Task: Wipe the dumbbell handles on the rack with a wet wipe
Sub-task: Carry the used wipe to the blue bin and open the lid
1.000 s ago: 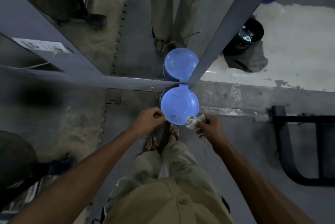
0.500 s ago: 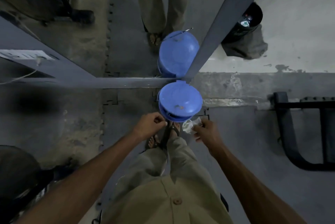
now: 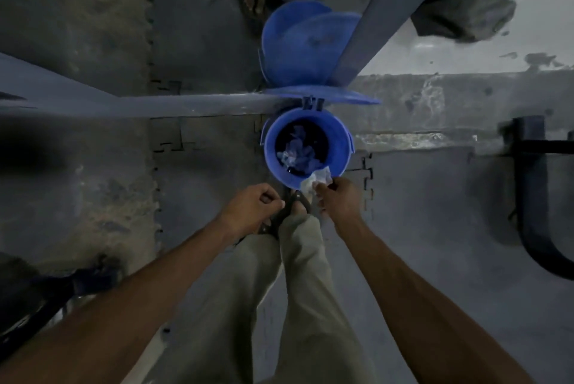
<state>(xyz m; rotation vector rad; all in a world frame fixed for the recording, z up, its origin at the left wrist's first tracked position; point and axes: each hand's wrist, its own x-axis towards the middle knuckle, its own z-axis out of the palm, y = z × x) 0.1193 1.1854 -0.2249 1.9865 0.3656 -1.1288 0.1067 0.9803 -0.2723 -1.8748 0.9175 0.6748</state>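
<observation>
Head view, obscured items: contents of the blue pedal bin point(image 3: 306, 177) are dim; pale crumpled scraps lie at the bottom, type not determinable.
Bin lid: lid point(image 3: 323, 95) stands raised, seen edge-on at the far rim; hinge visible.
Mirror: a wall mirror behind the bin repeats the bin and lid; the reflected bin is partly cut by a grey metal beam point(image 3: 379, 8) crossing diagonally.
Cut off: reflected person at the top edge shows legs and feet only; a dark bag at top right is clipped by the frame; black tubular frame point(image 3: 534, 197) at right runs out of frame.
Foot: a sandalled foot point(image 3: 295, 203) sits at the near base of the bin, between the hands; whether it presses a pedal cannot be told.
Right hand: right hand point(image 3: 340, 197) pinches a crumpled white wet wipe point(image 3: 318, 180) at the bin's near rim, the wipe overhanging the opening.
Left hand: left hand point(image 3: 253, 208) is clenched in a loose fist, holding nothing visible, just beside the foot.
Dumbbells and rack: not identifiable in this view.
Writing: none legible.
Floor: interlocking grey mats point(image 3: 186, 197), stained.
</observation>
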